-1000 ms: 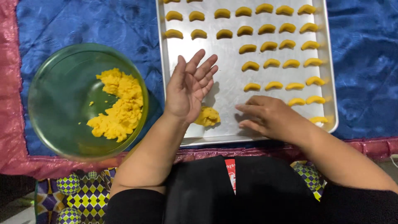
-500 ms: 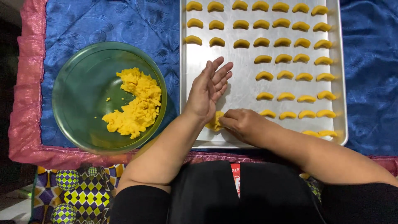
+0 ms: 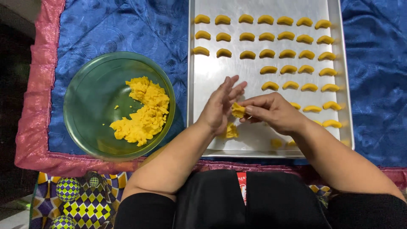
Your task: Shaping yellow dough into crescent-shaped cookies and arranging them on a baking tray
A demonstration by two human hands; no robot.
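My right hand (image 3: 271, 111) pinches a small lump of yellow dough (image 3: 238, 110) between its fingertips, over the near left part of a metal baking tray (image 3: 205, 80). My left hand (image 3: 220, 106) is held flat beside it, fingers straight, its palm against the lump. A bigger piece of dough (image 3: 231, 130) lies on the tray just below my left hand. Several rows of curved yellow dough pieces (image 3: 288, 54) fill the far and right part of the tray. A green glass bowl (image 3: 91, 95) at the left holds a heap of yellow dough (image 3: 143, 111).
Tray and bowl rest on a blue quilted cloth (image 3: 127, 29) with a pink border (image 3: 36, 93). A yellow and purple chequered fabric (image 3: 80, 201) lies at the bottom left. My black-clad lap fills the bottom edge.
My right hand has picked a small lump off the dough piece on the tray and raised it to my left palm. The view has shifted so the bowl and tray sit further right and lower.
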